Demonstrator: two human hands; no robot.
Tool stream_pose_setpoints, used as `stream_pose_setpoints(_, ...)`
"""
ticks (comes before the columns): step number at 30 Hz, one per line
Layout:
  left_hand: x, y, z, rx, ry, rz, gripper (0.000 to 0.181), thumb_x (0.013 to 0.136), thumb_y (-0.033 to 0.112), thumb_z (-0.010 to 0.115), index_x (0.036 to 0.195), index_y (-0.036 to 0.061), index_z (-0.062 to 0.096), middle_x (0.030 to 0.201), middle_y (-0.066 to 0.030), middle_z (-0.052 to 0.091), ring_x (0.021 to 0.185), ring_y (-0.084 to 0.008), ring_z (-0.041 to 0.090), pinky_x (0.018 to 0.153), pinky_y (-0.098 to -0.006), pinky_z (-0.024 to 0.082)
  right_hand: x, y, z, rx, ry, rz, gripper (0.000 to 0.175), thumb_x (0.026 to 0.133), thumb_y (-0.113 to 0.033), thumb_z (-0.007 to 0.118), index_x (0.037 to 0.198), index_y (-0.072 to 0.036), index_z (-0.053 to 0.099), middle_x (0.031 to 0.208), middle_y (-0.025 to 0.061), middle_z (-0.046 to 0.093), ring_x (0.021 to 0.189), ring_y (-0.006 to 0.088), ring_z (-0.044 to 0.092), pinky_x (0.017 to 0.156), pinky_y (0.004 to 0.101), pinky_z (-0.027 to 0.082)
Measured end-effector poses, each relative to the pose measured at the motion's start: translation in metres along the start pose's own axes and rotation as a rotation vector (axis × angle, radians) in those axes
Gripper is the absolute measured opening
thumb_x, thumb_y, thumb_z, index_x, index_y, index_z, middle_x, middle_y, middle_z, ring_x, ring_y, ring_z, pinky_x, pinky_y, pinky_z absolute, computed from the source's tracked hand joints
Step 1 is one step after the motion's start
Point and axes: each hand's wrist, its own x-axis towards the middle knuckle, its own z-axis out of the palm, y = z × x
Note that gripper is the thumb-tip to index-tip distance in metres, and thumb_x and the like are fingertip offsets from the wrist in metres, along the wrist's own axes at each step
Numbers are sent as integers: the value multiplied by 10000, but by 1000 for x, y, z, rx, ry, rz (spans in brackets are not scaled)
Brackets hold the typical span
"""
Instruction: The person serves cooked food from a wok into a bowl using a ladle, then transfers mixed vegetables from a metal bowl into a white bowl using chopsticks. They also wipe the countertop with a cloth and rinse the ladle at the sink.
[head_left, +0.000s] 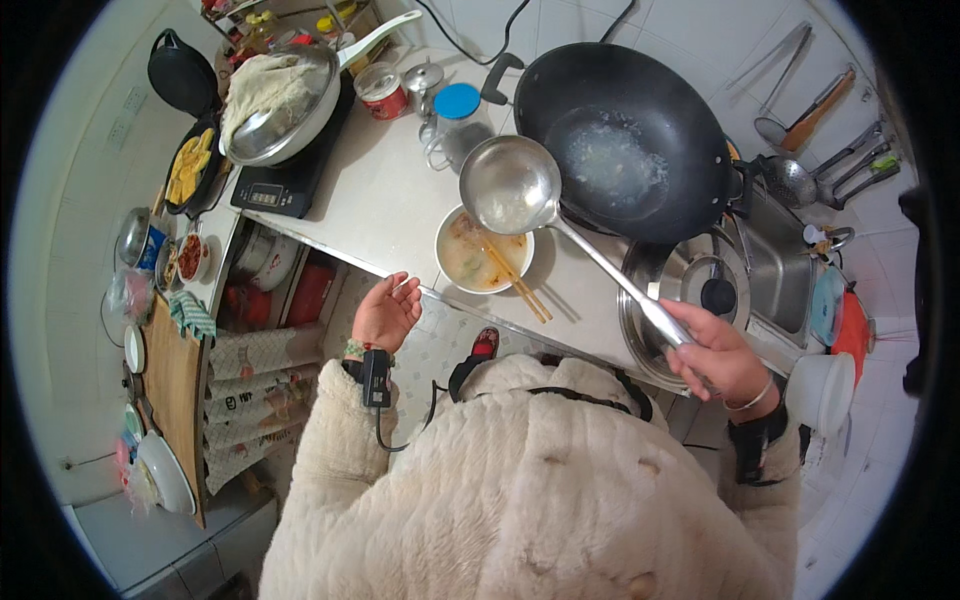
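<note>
My right hand (712, 352) grips the handle of a large steel ladle (510, 184). Its round bowl hangs between the wok and a white bowl, with a little cloudy liquid inside. Below the ladle, the white bowl (439, 266) stands near the counter's front edge, filled with pale soup or porridge (465, 259). A pair of wooden chopsticks (517, 281) leans in it, their ends sticking out over the rim. Whitish liquid and residue lie in the bottom of the black wok (540, 90). My left hand (386, 315) holds nothing; its palm faces up with curled fingers, left of the white bowl.
A blue-lidded jar (457, 105) and a red-labelled jar (381, 94) stand behind the bowl. On the left, a lidded pan (292, 135) sits on an induction cooker (270, 196). A steel pot lid (679, 277) lies beside the sink (784, 262). Utensils hang on the right wall.
</note>
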Motion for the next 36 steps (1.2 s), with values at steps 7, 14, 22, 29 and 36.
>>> stream_pose_setpoints(7,-1,-3,-2,-7,23,-3,194,854,216,548,965,60,578,963,-74,620,849,-188,588,734,-306,493,37,30,23,-923,231,-500,530,804,-41,500,1313,-107,371,912,196,565,792,368,550,670,393,453)
stream_pose_setpoints(14,2,0,-3,-15,22,-7,193,849,199,557,985,62,564,988,-82,606,849,-190,589,726,-307,493,-10,21,-9,-969,354,-527,521,785,-15,492,1292,-108,416,1089,197,551,922,364,560,765,379,459)
stream_pose_setpoints(22,13,-3,2,53,17,-28,172,855,198,550,975,76,563,974,-71,601,834,-174,584,726,-296,488,10,15,-85,-958,694,-446,464,789,-26,493,1248,-47,426,959,238,587,883,389,569,756,417,447)
stream_pose_setpoints(29,13,-7,0,38,19,-48,177,849,187,552,981,70,556,977,-68,596,845,-176,586,733,-296,490,34,0,-91,-1148,667,-311,404,794,-82,498,1191,-19,455,809,281,564,767,426,543,697,471,433)
stream_pose_setpoints(36,12,-10,-4,14,67,-46,200,856,191,546,1005,59,525,952,-89,598,812,-185,592,696,-297,501,45,-31,-73,-76,214,73,458,873,-132,439,1311,-25,356,709,4,527,434,39,423,350,182,332)
